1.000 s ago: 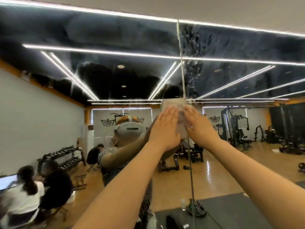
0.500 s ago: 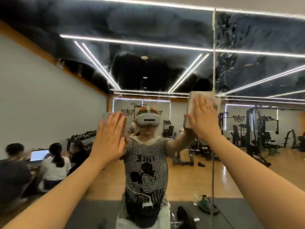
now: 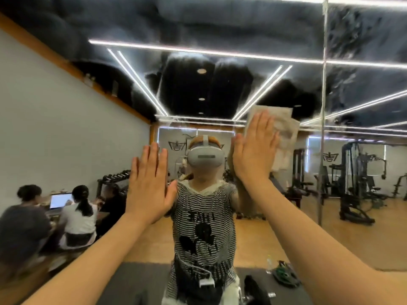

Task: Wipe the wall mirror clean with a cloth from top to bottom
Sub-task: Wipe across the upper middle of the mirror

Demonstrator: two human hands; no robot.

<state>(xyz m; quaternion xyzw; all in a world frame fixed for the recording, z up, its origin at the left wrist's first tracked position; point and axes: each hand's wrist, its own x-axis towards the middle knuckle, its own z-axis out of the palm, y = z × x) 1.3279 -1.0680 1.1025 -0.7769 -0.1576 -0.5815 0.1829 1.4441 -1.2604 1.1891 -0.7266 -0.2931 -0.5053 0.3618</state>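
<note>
So we're mid-wipe here, up in the top half of the mirror (image 3: 220,89). Nearest to us are our two arms, one coming in from 7 o'clock and one from 5 o'clock. The left hand (image 3: 148,183) sits flat against the glass just left of centre, fingers straight and close together, thumb out to the side, holding nothing. The right hand (image 3: 253,148) is up around 1 o'clock, palm flat, fingers straight and slightly spread, pressing the cloth (image 3: 284,133) onto the glass. It's one pale, crumpled cloth, sticking out past the fingertips and on the right side of the hand.

Looks to us like the upper band is in progress, with everything below hand height yet to do. Next move probably calls for steady palm pressure and dragging the cloth downward without letting it bunch or slip out.

Count: two hands, one cloth, one vertical seam (image 3: 323,128) at about 2 o'clock, so two mirror panels in view. Farther off, in the reflection: three seated people (image 3: 77,208) around 8 o'clock, one laptop (image 3: 60,200), and gym machines (image 3: 354,183) at 3 o'clock.
</note>
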